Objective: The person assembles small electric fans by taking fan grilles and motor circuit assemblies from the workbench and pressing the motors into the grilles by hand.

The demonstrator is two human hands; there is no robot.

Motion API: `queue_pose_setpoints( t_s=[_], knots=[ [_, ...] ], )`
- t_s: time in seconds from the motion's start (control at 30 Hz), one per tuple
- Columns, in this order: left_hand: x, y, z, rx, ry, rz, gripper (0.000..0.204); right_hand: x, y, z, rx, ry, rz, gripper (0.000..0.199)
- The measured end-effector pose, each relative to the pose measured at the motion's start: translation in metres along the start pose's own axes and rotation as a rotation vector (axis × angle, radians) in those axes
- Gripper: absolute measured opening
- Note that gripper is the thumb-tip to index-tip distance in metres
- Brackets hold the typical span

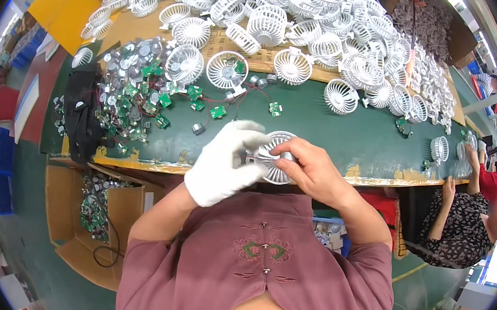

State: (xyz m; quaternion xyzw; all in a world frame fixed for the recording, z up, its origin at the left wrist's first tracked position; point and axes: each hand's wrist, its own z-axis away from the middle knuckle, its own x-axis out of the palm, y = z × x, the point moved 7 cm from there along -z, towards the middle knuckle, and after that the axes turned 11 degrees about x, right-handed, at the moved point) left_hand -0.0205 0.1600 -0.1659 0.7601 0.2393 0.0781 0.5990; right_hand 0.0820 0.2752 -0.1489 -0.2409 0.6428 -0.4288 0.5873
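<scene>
A round white slatted fan housing (280,139) is between my hands, just above the table's front edge. My left hand (223,161), in a white glove, curls its fingers and thumb around the housing's left side. From the right, my bare right hand (313,171) brings thumb and forefinger together over the middle of the housing. Whatever is between those fingertips is hidden or too small to name. Beyond the hands, a fan housing (227,70) lies with a wired motor and green circuit board (218,112). Another small green board (275,109) rests to its right.
Many white fan housings (268,24) are heaped on cardboard at the back. To the left lies a pile of motors and boards (141,83), beside a black bag (80,113). A cardboard box (67,208) stands below left. A co-worker (459,228) sits at the right.
</scene>
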Motion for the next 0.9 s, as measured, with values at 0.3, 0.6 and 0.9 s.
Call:
queue_pose_setpoints(
  t_s=[0.3, 0.6, 0.9],
  knots=[
    [0.027, -0.008, -0.008, 0.294, -0.339, -0.823, 0.066, 0.011, 0.000, 0.008, -0.190, 0.294, 0.684, 0.028],
    [0.026, -0.002, 0.000, 0.500, -0.295, -0.936, 0.029, 0.012, 0.004, -0.004, -0.178, 0.083, 0.780, 0.029],
    [0.027, -0.011, 0.003, 0.428, -0.343, -0.959, 0.027, 0.023, 0.006, -0.013, -0.307, -0.057, 0.849, 0.024]
  ],
)
